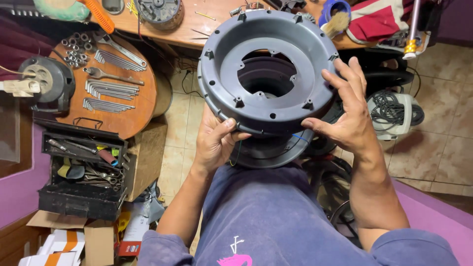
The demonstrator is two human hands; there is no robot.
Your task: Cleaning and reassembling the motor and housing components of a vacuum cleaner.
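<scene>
I hold the grey ring housing (268, 74) in both hands. My left hand (215, 143) grips its near-left rim, thumb on the edge. My right hand (347, 111) clasps its right rim, fingers spread up the side. Left of the housing, wrenches (111, 88) lie on a round board (143, 106); below the board, a toolbox (81, 170) stands open.

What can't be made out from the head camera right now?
- Left hand: its fingers, hidden under the grey round plastic housing.
- The part below the housing: mostly covered by it.
- Thin wires at the housing's lower rim: ends hidden.
- Open toolbox: small tools too cluttered to tell apart.
- Right hand: palm side hidden.
</scene>
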